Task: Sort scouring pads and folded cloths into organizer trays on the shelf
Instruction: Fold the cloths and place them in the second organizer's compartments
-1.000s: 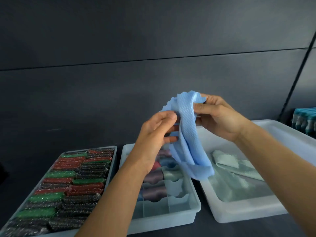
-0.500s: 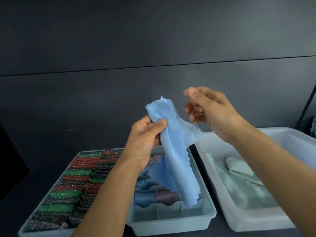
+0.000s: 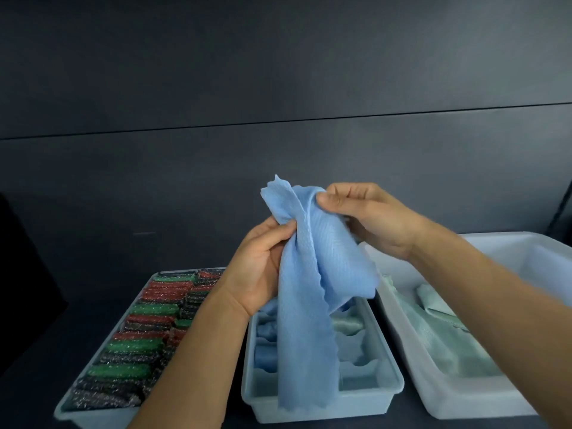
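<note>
- Head view: left hand [image 3: 257, 267] pinches a light-blue waffle-textured cloth [image 3: 309, 305] between thumb and fingers, just under its bunched top.
- Right hand [image 3: 371, 218] grips the cloth's upper edge, thumb on the front (fingers curled behind).
- The cloth hangs in the air over a pale-blue divided plastic organizer tray [image 3: 383, 388]; its lower end dangles in front of the compartments.
- Left of it: a pale plastic tray [image 3: 93, 416] holding rows of red, green and dark glittery scouring pads [image 3: 148, 320].
- Right: a white plastic bin [image 3: 464, 404] holding loose pale-green cloths [image 3: 439, 335].
</note>
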Available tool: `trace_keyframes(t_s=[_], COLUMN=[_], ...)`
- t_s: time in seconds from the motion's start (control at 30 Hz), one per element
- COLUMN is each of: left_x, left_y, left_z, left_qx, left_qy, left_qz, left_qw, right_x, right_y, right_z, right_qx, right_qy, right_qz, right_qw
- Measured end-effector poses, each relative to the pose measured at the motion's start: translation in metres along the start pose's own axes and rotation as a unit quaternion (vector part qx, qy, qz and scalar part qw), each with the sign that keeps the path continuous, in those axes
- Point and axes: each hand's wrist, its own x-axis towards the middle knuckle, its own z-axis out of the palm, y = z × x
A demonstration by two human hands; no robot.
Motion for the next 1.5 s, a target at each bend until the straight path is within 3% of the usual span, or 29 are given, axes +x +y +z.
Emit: trace_keyframes(t_s=[0.17, 0.27, 0.33, 0.43, 0.53, 0.6, 0.83, 0.97, 1.1, 1.17, 1.5], left_x=[0.0, 0.001, -0.002, -0.01, -0.015, -0.015, -0.014, -0.019, -0.025, -0.025, -0.02], left_y=[-0.005, -0.005, 0.0, 0.008, 0.013, 0.01, -0.012, -0.023, -0.038, -0.049, -0.038], left_z=[-0.019, -0.023, -0.016, -0.001, 0.015, 0.018, 0.016, 0.01, -0.001, -0.005, -0.029], left_qx=[0.056, 0.127, 0.183, 0.245, 0.293, 0.315, 0.264, 0.342, 0.369, 0.399, 0.324], left_qy=[0.12, 0.235, 0.264, 0.207, 0.102, 0.077, 0.125, 0.238, 0.171, 0.147, 0.172], left_qz=[-0.046, 0.033, 0.116, 0.185, 0.137, 0.128, 0.166, 0.251, 0.151, 0.111, 0.08], left_qw=[0.99, 0.963, 0.94, 0.929, 0.941, 0.937, 0.942, 0.874, 0.901, 0.898, 0.927], right_x=[0.007, 0.007, 0.007, 0.005, 0.002, 0.001, 0.002, 0.002, 0.005, 0.006, -0.004], right_y=[-0.027, -0.038, -0.043, -0.046, -0.048, -0.049, -0.048, -0.044, -0.041, -0.041, -0.017], right_z=[-0.001, -0.002, -0.005, -0.007, -0.006, -0.007, -0.013, -0.015, -0.016, -0.016, -0.028], right_qx=[0.008, -0.048, -0.069, -0.098, -0.109, -0.104, -0.08, -0.068, -0.04, -0.025, 0.057], right_qy=[0.015, 0.02, 0.02, 0.017, 0.007, 0.003, 0.069, 0.126, 0.176, 0.191, 0.262], right_qz=[-0.017, -0.019, -0.016, -0.016, -0.02, -0.02, -0.046, -0.057, -0.065, -0.072, -0.053], right_qw=[1.0, 0.998, 0.997, 0.995, 0.994, 0.994, 0.993, 0.988, 0.981, 0.979, 0.962])
